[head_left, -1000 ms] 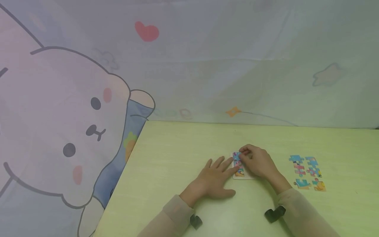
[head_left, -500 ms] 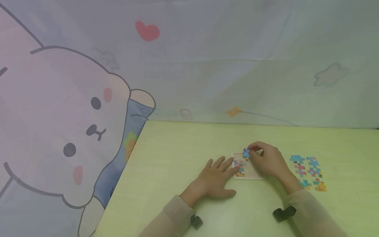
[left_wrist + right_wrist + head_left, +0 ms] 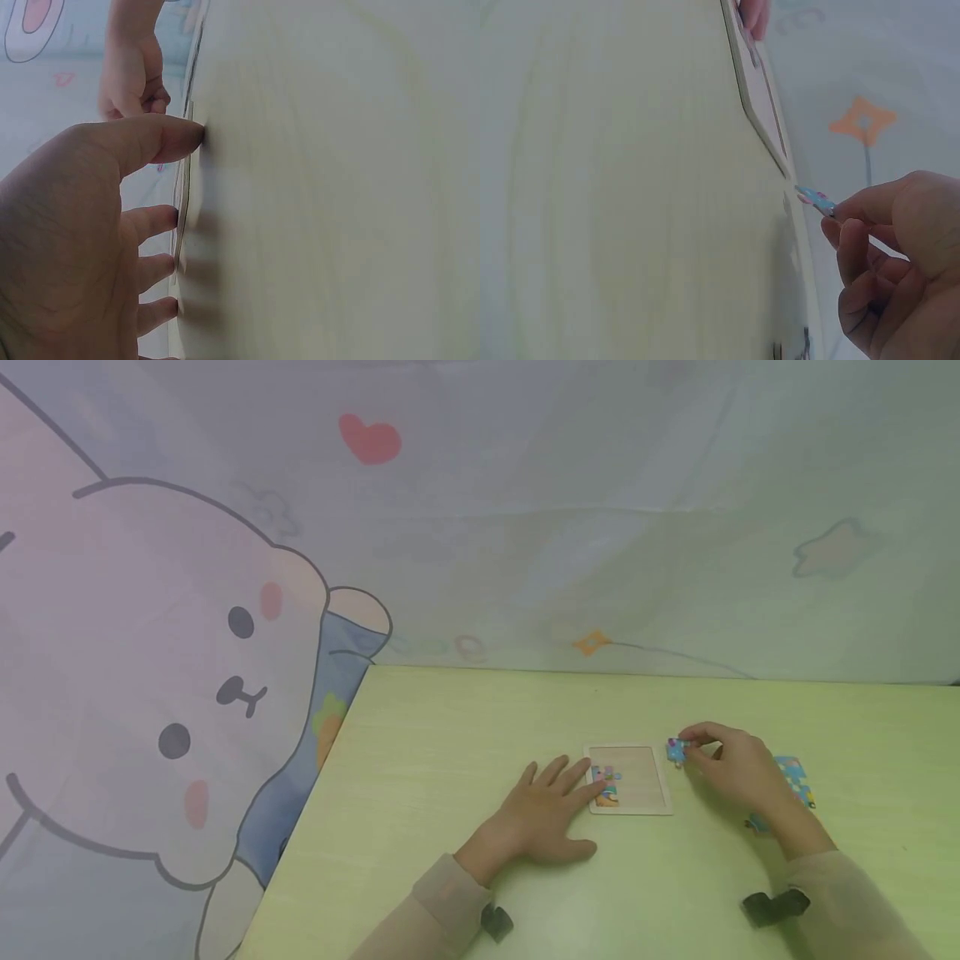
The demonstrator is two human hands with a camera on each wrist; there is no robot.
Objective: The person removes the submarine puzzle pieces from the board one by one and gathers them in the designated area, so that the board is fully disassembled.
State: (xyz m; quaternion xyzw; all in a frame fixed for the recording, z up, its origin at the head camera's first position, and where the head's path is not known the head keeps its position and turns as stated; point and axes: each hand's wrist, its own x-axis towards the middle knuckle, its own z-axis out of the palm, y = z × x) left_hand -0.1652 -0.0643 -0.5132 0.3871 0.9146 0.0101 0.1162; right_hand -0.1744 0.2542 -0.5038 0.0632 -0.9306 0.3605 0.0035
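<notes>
Between thumb and fingertips my right hand [image 3: 738,768] pinches a blue puzzle piece [image 3: 677,750], held just right of the puzzle tray. In the right wrist view that piece [image 3: 815,198] is seen nearly edge-on, raised off the table. The shallow light wooden puzzle tray [image 3: 667,785] lies flat, with joined pink and multicoloured pieces [image 3: 606,797] in its lower left. Fingers spread, my left hand [image 3: 543,818] rests at the tray's left edge, its fingertips on the rim. In the left wrist view the left hand [image 3: 82,225] has its fingers extended against the table.
Loose puzzle pieces [image 3: 790,767] lie on the table at right, partly hidden behind my right hand and forearm. The pale green table [image 3: 465,735] runs back to a printed cloth backdrop [image 3: 525,527].
My right hand has lifted the blue puzzle piece out of the tray's upper left and carried it right, past the tray's edge. The left hand has stayed put.
</notes>
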